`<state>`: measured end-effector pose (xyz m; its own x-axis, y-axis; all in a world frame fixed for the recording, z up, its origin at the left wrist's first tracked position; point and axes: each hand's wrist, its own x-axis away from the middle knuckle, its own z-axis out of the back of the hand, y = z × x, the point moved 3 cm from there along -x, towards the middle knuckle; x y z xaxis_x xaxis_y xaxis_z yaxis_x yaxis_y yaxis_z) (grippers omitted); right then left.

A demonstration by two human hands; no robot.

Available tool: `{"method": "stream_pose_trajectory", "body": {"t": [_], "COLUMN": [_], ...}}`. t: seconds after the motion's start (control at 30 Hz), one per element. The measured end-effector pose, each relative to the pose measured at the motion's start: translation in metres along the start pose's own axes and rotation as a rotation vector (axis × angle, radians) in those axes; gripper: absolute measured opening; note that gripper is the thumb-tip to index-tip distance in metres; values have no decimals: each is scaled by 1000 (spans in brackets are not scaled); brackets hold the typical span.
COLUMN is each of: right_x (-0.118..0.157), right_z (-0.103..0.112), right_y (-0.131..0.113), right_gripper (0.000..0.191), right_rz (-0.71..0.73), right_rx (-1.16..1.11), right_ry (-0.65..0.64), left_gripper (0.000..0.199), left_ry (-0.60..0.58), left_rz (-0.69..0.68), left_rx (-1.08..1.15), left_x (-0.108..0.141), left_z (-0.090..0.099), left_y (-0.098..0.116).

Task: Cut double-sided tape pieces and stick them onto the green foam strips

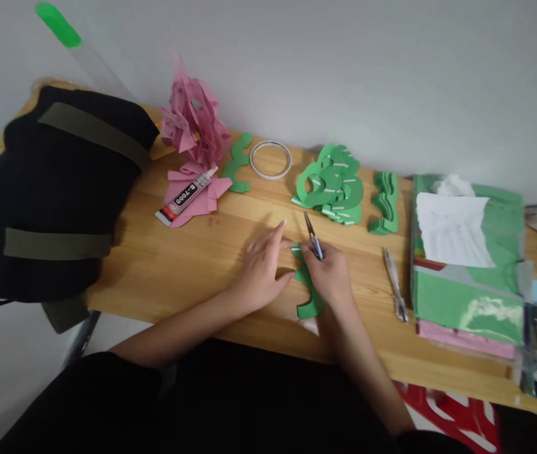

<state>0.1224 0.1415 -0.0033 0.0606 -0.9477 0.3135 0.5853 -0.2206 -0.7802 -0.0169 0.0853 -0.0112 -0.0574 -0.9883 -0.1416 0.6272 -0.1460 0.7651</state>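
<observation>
My right hand (330, 272) is closed around a slim tool with two dark pointed tips (314, 238); whether it is scissors or tweezers I cannot tell. Under that hand lies a wavy green paper cutout (312, 304) with a white strip at its upper end. My left hand (264, 261) rests beside it with fingers apart, index raised, a fingertip at the strip and the thumb near the cutout's edge. Beyond the hands sit a heap of curled green cutouts (334, 183) with white strips, a stack of wavy green pieces (384, 205) and a thin tape ring (271, 159).
A black bag (69, 195) fills the table's left end. Near it are pink folded paper (195, 123), a B-7000 glue tube (187, 197) and another wavy green piece (238, 164). On the right lie a slim clear-handled tool (395, 287) and a green packet (467, 299) under white paper (455, 230).
</observation>
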Motion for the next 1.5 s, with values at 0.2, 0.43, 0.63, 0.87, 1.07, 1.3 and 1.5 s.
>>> {"method": "stream_pose_trajectory", "body": {"t": [0.2,0.43,0.63,0.87,1.07,1.3,1.5], "right_x": [0,3,4,5,5,7,5], "right_z": [-1,-1,-3,-4,-4,-9,8], "right_y": [-2,-4,-2,-3,-3,-6,0], "right_gripper": [20,22,23,24,23,20,24], "right_rz": [8,21,24,38,36,-15,-63], "right_rx": [46,60,64,91,161,261,97], "right_ry": [18,50,67,74,99,147,260], "left_gripper": [102,85,84,85,85,85,74], "left_ry": [-4,-14,8,67,21,39,4], "left_rz": [-24,-50,-82,-123,-189,-214,-138], "left_rx": [-25,-131,-209,-264,-338,-484,-337], "left_x": [3,5,7,7,8,12,9], "left_z": [1,1,2,4,2,-1,1], "left_y": [1,6,9,10,14,17,14]}}
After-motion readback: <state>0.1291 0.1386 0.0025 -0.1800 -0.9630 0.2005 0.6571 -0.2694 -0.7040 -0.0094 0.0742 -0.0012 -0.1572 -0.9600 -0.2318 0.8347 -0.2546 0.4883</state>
